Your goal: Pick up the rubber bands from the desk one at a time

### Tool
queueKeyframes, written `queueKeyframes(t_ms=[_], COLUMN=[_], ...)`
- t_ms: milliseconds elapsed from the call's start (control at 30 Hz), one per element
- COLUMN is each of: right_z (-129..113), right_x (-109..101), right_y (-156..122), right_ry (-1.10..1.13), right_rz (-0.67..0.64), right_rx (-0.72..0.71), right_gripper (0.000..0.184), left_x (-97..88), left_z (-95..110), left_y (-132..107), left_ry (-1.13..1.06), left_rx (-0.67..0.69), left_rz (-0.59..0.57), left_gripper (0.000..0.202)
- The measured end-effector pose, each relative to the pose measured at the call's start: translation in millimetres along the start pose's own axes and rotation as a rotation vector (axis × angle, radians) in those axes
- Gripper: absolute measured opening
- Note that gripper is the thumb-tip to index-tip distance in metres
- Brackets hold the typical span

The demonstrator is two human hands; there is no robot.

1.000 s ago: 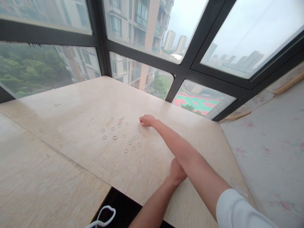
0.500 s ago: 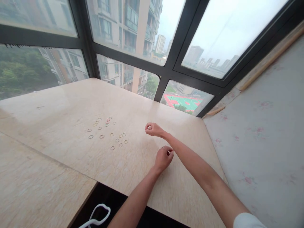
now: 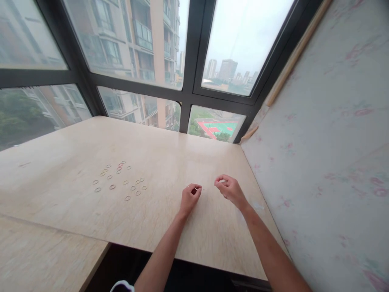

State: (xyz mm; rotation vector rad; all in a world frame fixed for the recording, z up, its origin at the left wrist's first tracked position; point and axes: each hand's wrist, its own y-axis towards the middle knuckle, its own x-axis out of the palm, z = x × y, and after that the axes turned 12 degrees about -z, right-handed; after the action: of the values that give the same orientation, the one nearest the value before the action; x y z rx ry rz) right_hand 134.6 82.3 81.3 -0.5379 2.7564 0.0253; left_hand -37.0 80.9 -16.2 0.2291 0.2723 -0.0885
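My left hand [image 3: 191,198] rests on the pale marbled tabletop [image 3: 164,227], thumb and fingertips pinched together. To its right, my right hand [image 3: 231,191] is held with thumb and index finger curled into a pinch, apart from the left. What either pinch holds, if anything, is too small to make out. On the left part of the tabletop several thin rings lie scattered flat, looking like small rubber bands. Among them are a brownish-red ring [image 3: 112,187], a pinkish-red ring [image 3: 120,165] and a pale ring [image 3: 127,198].
A dark window frame [image 3: 186,97] borders the tabletop's far side, and a floral-papered wall [image 3: 319,162] its right. Something translucent [image 3: 257,206] lies near that wall. A white looped cord [image 3: 122,285] shows in the dark gap below the front edge.
My right hand has moved from beyond and left of my left hand to its right side. The view has turned to the right. My left hand keeps its pinch; the rings lie as before.
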Motion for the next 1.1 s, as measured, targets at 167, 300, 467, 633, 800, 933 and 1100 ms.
queueKeyframes(t_ms=[167,300,467,633,800,933,1100], right_z=[39,61,66,61,72,93,105], right_x=[-50,-61,-58,-49,-10,24,29], right_y=[-65,-92,-97,-103,-123,-135,-133], right_ry=[-0.324,-0.498,-0.622,-0.581,-0.520,-0.498,-0.481], right_rz=[0.333,0.385,0.275,0.334,0.292,0.186,0.263], right_rx=[0.108,0.158,0.175,0.120,0.010,-0.034,-0.017], right_gripper=[0.027,0.026,0.027,0.031,0.034,0.037,0.040], left_x=[0.5,1.0,1.5,1.3,2.3,3.7,3.5], left_z=[0,-2,-1,-1,-1,0,2], left_y=[0,-1,-4,-6,-5,-7,-11], left_ry=[0.000,-0.021,-0.018,-0.014,0.002,0.050,0.094], left_rx=[-0.004,-0.019,-0.038,-0.046,-0.042,-0.018,0.011], left_rz=[0.007,-0.007,-0.003,-0.001,0.017,0.016,-0.014], left_gripper=[0.019,0.020,0.023,0.023,0.020,0.016,0.013])
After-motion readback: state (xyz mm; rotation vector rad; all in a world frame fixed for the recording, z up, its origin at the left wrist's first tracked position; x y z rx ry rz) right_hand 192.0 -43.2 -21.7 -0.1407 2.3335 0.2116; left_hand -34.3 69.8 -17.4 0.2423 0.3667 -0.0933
